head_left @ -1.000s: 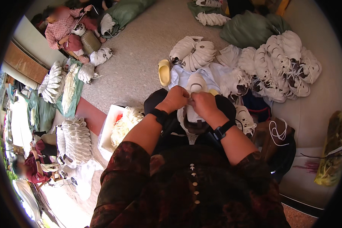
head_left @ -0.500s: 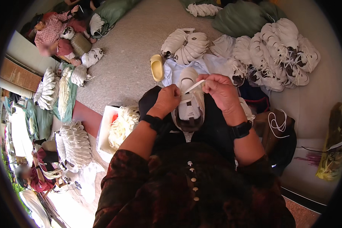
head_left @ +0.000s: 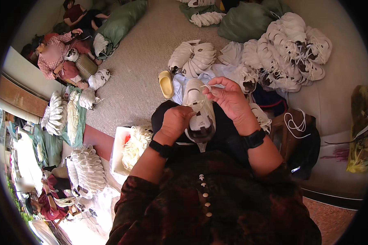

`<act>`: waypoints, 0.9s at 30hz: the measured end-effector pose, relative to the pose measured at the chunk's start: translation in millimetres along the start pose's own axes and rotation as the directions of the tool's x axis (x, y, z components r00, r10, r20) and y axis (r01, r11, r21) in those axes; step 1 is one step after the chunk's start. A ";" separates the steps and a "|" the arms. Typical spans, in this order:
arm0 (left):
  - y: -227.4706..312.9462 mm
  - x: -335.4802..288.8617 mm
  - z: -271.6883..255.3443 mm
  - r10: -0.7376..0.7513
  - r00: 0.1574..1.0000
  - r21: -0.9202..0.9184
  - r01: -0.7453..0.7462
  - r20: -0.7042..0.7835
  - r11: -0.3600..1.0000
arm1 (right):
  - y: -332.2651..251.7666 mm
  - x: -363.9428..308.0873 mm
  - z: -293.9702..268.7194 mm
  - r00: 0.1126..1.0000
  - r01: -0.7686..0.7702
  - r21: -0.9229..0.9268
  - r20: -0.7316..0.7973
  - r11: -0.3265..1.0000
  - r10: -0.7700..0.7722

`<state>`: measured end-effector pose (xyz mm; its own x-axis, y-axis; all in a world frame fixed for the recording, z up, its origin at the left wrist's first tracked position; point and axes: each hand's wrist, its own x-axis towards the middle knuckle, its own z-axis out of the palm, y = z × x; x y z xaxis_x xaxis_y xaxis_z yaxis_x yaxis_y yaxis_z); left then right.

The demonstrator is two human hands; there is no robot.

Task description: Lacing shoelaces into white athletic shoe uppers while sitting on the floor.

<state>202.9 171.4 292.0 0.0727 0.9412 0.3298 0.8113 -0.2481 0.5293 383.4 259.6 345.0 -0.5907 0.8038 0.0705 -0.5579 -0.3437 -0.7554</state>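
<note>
A white shoe [head_left: 204,119] with a dark brown end rests on my lap between my knees, that end toward me. My right hand [head_left: 230,100], raised above its right side, pinches a white shoelace [head_left: 205,98] between thumb and forefinger. From there the lace curves down to the shoe's lacing area, by the tips of my left hand [head_left: 176,122]. That hand is closed against the shoe's left side, its fingertips pressed together where the lace runs down. Its exact grip is partly hidden.
A white box [head_left: 119,149] of loose laces stands left of my lap. Ahead lie a yellow clog [head_left: 165,84], rows of white shoes [head_left: 192,59] and a large shoe pile [head_left: 290,53]. A stool [head_left: 288,130] with a lace on it is at right. Other people work at left.
The lace, stretched taut between both hands before, now hangs in a slack curve. My left hand has moved down toward me along the shoe. My right hand has shifted slightly left, its fingers more spread.
</note>
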 end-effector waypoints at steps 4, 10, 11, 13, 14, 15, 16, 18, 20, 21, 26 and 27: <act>26.8 10.0 -19.4 -0.039 0.998 -0.308 0.049 0.039 0.950 | 21.9 -5.6 -15.3 0.991 -0.129 -0.190 -0.060 0.973 0.120; 29.9 6.3 -8.0 -0.175 0.982 -0.475 0.186 0.069 0.860 | 53.0 5.6 -19.7 0.982 -0.056 -0.336 -0.189 0.940 -0.009; 27.4 5.9 -5.9 -0.256 0.965 -0.493 0.253 0.064 0.832 | 56.5 5.3 -22.7 0.990 -0.059 -0.459 -0.140 0.886 -0.007; 22.8 7.7 -4.3 -0.259 0.966 -0.510 0.234 0.022 0.828 | 62.5 2.3 -23.9 0.999 -0.033 -0.584 -0.039 0.811 0.013; 21.1 8.1 -3.9 -0.267 0.964 -0.528 0.218 -0.017 0.821 | 63.4 0.7 -23.0 0.999 -0.035 -0.584 -0.038 0.811 0.016; 18.0 9.8 -3.0 -0.270 0.963 -0.529 0.221 -0.016 0.819 | 64.2 -0.8 -22.5 0.996 -0.082 -0.532 -0.013 0.843 0.088; 13.7 11.9 -2.6 -0.230 0.971 -0.448 0.176 -0.068 0.876 | 64.1 -1.8 -19.9 0.987 -0.132 -0.478 0.015 0.868 0.158; 6.7 10.8 1.7 -0.189 0.976 -0.362 0.137 -0.111 0.922 | 64.0 -1.2 -21.4 0.984 -0.137 -0.513 0.026 0.847 0.175; 3.0 9.6 7.5 -0.361 0.932 -0.658 0.290 0.030 0.695 | 64.5 -0.3 -23.1 0.981 -0.139 -0.547 0.036 0.825 0.190; 1.0 9.3 10.0 -0.364 0.931 -0.658 0.295 0.033 0.693 | 65.3 -0.3 -23.5 0.982 -0.133 -0.565 0.035 0.814 0.184; -1.2 7.9 16.4 -0.463 0.882 -0.844 0.309 0.083 0.438 | 64.3 -2.0 -26.1 0.979 -0.134 -0.625 0.039 0.769 0.202; -1.9 7.6 17.4 -0.464 0.882 -0.844 0.311 0.084 0.437 | 63.4 -1.9 -26.9 0.976 -0.140 -0.657 0.035 0.741 0.216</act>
<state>211.9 183.0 279.9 -0.2635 0.9644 -0.0208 -0.1126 -0.0093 0.9936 364.8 249.3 279.4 -0.7175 0.6929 -0.0712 0.0526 -0.0481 -0.9975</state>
